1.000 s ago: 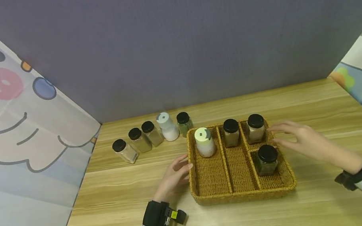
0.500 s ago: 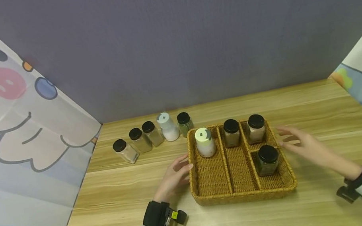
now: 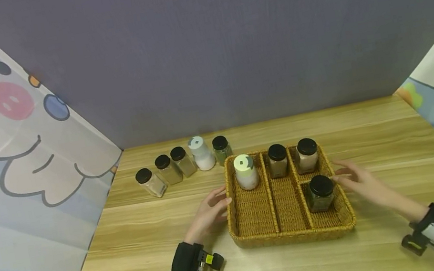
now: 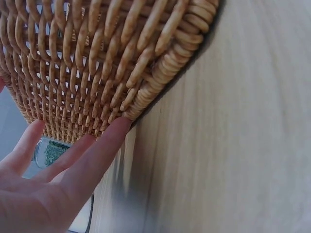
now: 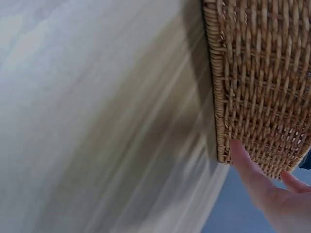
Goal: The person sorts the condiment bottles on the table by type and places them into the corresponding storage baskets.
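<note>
A woven basket (image 3: 253, 216) with divided compartments sits on the table between both hands. My left hand (image 3: 208, 212) touches its left side; in the left wrist view the extended fingers (image 4: 99, 153) rest against the weave. On the opposite side, my right hand (image 3: 360, 183) has its fingertips at the wall, fingers fairly straight in the right wrist view. Inside the basket stand a white bottle with a pale cap (image 3: 247, 176) at left, a black-lidded jar (image 3: 278, 166) in the middle, another black-lidded jar (image 3: 307, 160) at back right, and a jar of dark green contents (image 3: 321, 199) at front right.
Behind and left of the basket stand several containers: a pale jar (image 3: 153, 185), two brownish jars (image 3: 170, 172), a white bottle (image 3: 203, 158) and a green-filled jar (image 3: 223, 153). A grey panel (image 3: 246, 53) rises behind the table (image 3: 140, 246); printed cloths hang at both sides.
My right hand has drawn back from over the basket's right rim, then come down along its outer right side. The left hand and the basket stay in place.
</note>
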Action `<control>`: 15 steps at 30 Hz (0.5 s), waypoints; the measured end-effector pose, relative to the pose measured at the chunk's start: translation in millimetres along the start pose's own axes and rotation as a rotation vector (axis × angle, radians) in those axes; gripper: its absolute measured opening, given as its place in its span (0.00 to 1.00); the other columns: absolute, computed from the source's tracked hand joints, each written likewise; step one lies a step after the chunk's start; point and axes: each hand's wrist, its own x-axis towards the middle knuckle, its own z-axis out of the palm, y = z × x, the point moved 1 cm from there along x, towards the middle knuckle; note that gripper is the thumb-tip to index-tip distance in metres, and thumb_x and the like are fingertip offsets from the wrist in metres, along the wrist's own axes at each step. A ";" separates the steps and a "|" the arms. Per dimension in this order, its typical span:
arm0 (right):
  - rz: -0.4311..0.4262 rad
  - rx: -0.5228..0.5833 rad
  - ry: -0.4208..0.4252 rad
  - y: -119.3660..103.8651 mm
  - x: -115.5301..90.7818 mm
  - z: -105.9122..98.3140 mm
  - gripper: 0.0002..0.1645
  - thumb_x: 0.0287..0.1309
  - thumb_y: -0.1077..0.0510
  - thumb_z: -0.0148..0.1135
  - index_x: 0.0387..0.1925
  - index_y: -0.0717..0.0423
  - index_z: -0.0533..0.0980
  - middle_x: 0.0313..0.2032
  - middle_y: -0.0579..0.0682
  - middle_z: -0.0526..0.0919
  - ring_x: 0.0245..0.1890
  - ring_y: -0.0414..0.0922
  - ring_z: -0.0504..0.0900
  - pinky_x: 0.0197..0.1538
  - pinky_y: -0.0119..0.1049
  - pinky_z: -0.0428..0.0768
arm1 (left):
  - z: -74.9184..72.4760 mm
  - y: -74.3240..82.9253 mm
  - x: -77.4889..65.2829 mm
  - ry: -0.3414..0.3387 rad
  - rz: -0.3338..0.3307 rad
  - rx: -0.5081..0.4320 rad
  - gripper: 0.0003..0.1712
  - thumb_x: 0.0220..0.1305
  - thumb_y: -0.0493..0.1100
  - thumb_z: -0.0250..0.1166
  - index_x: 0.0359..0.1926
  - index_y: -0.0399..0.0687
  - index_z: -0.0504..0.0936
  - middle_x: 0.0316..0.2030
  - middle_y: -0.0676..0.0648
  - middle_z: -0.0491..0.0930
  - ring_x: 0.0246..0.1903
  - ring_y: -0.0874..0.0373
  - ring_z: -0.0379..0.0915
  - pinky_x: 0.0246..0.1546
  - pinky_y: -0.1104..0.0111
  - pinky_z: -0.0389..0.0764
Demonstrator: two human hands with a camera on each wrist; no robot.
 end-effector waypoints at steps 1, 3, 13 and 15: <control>0.013 -0.005 0.000 0.7 -0.3 0.6 0.30 0.61 0.63 0.46 0.59 0.76 0.51 0.47 0.78 0.65 0.40 0.65 0.74 0.36 0.40 0.80 | 0.1 0.0 -0.2 -0.001 0.001 -0.001 0.37 0.56 0.47 0.61 0.63 0.43 0.58 0.58 0.32 0.61 0.52 0.40 0.66 0.46 0.55 0.74; 0.041 0.020 -0.019 2.4 -0.6 1.7 0.29 0.63 0.62 0.44 0.59 0.76 0.50 0.47 0.79 0.65 0.42 0.66 0.73 0.36 0.41 0.80 | 0.2 -0.2 -0.2 -0.001 0.002 0.003 0.36 0.56 0.47 0.61 0.63 0.42 0.58 0.58 0.32 0.61 0.52 0.40 0.66 0.46 0.55 0.74; 0.177 0.047 -0.104 6.2 -3.2 10.5 0.36 0.68 0.49 0.31 0.61 0.78 0.45 0.57 0.79 0.51 0.55 0.72 0.54 0.44 0.54 0.75 | 1.0 1.0 -0.8 0.007 0.006 0.017 0.36 0.56 0.48 0.61 0.63 0.43 0.58 0.58 0.32 0.61 0.52 0.40 0.65 0.45 0.56 0.75; 0.184 0.055 -0.114 6.8 -3.2 11.9 0.37 0.68 0.48 0.29 0.61 0.78 0.44 0.58 0.78 0.47 0.57 0.72 0.51 0.46 0.57 0.72 | 1.2 0.6 -1.0 0.006 0.011 0.017 0.36 0.56 0.48 0.61 0.63 0.43 0.58 0.58 0.32 0.61 0.52 0.40 0.65 0.45 0.56 0.75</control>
